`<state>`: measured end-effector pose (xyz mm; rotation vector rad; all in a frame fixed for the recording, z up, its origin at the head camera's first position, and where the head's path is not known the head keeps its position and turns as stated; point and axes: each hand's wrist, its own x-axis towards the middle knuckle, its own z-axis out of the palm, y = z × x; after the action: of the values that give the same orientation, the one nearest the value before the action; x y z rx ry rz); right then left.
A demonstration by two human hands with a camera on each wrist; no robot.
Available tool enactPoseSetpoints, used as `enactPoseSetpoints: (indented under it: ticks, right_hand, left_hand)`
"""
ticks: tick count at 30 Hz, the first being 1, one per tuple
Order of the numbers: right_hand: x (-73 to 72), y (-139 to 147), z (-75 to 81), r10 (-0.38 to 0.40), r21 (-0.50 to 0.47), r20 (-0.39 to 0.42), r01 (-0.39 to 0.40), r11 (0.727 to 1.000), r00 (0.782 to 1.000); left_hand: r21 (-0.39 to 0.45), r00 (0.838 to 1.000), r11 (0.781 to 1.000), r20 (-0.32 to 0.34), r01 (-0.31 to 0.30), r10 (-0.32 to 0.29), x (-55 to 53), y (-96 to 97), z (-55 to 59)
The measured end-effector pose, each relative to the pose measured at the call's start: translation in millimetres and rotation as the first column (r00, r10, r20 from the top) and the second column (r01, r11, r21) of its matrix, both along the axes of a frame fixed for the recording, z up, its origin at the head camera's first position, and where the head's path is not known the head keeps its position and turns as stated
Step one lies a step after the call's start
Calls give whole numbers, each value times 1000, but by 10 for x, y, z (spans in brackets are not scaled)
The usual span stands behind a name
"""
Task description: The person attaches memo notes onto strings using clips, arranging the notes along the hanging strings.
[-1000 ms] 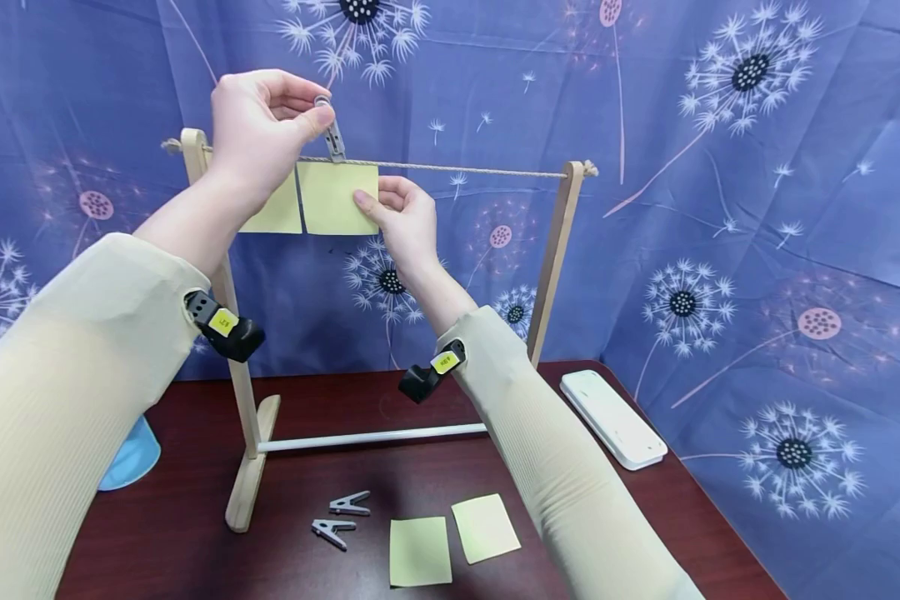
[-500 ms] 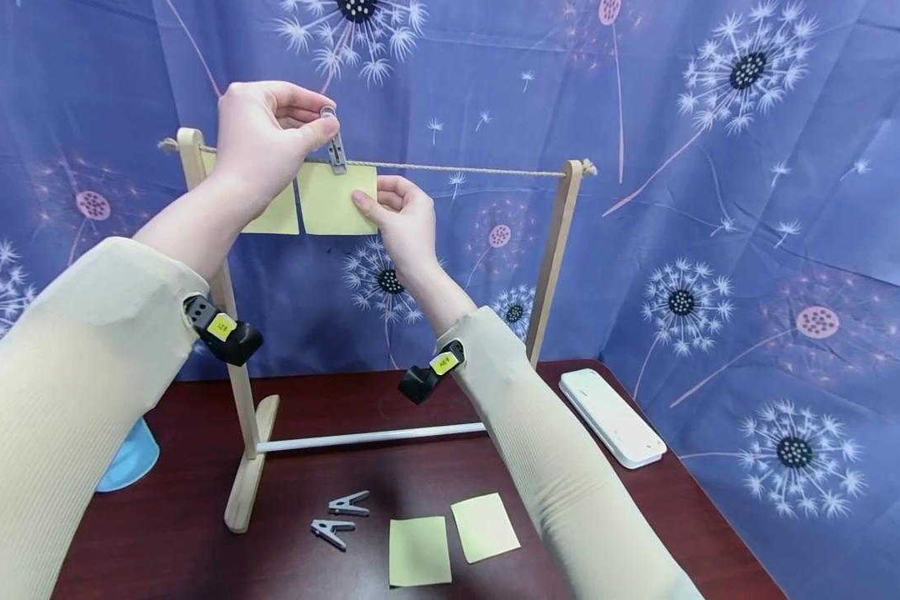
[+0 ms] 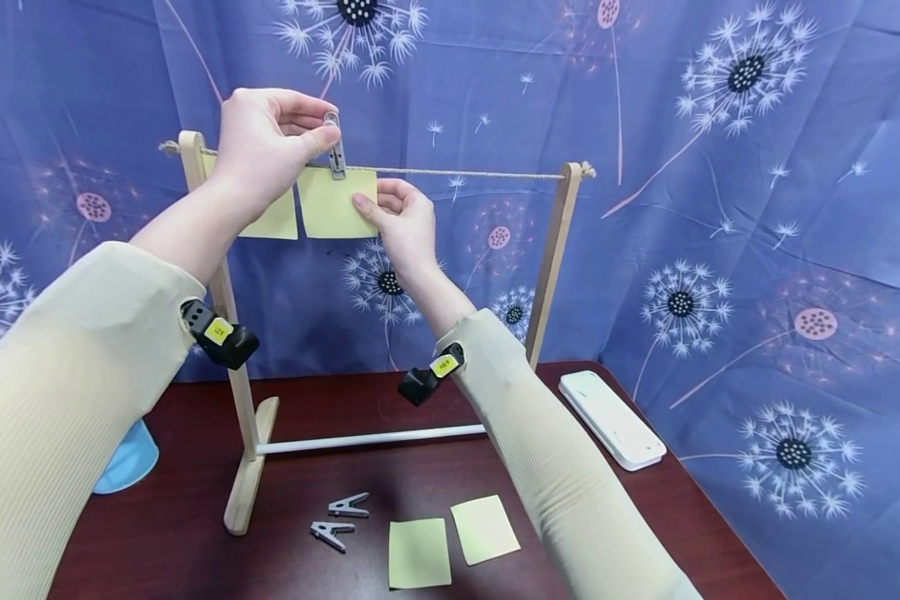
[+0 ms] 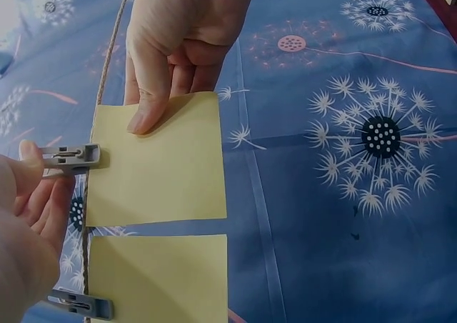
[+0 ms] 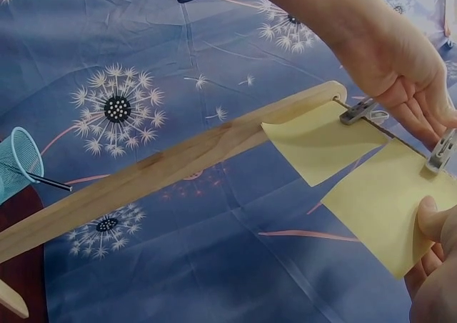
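Note:
My left hand [image 3: 266, 154] pinches the handles of a grey clothespin [image 3: 337, 158], whose tips reach over the rope [image 3: 450, 173] onto the top edge of a yellow sticky note [image 3: 333, 208]. With thumb in front and fingers behind, my right hand [image 3: 407, 225] holds that note by its right edge. Beside it hangs another yellow note [image 4: 161, 280], fixed to the rope by a second clothespin [image 4: 84, 304]; the left forearm partly hides it in the head view. A narrow gap separates the two notes.
The rope spans a wooden stand [image 3: 555, 258] with a white crossbar [image 3: 375, 439]. On the dark red table lie two loose clothespins [image 3: 333, 533], two yellow notes [image 3: 420, 554] and a white case [image 3: 611, 419]. A blue mesh cup [image 5: 27, 162] stands at left.
The left hand has come down slightly, and the clothespin's tips now sit lower, over the note's top edge. The right hand keeps its hold on the note.

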<state>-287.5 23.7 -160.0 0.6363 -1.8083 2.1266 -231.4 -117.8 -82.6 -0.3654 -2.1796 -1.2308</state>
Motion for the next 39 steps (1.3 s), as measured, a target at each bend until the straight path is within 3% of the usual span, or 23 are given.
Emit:
enactPoseSetpoints:
  ticks: [6,14,39]
  right_hand:
    - [-1,6,-14,1,3,11,-1,1000,1000]
    - [-4,7,-13,-1,1,0,1,1000,1000]
    - [4,9,4,-6,-6,-1,6,1000,1000]
  left_hand:
    - [-29,1000,999,-8,-19,19,6,7,-5]
    - [-1,999,1000,-27,-19,19,-9,5,1]
    - [-61,999,998,26,-19,21,-11,-4,-29]
